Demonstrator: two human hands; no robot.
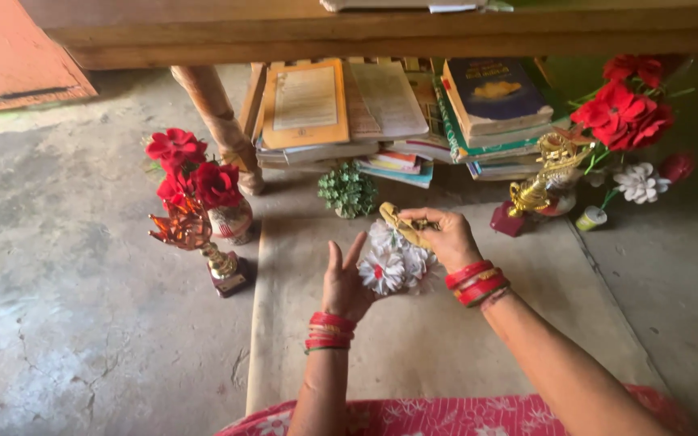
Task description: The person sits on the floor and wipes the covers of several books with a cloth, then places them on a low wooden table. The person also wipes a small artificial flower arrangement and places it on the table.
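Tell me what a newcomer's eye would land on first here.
Probably the white paper flowers at centre, between the left hand and the right hand, which pinches a yellowish cloth. Then the red flowers beside an orange trophy at left, and the stacked books behind.

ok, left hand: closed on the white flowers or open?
Open. The left hand has its palm up and fingers spread beside the white flower bunch; whether it touches them is unclear. The right hand pinches a yellowish cloth against it.

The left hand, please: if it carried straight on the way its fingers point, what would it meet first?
Probably the white paper flowers touching the left hand; beyond them stands the small green plant, though depth is unclear.
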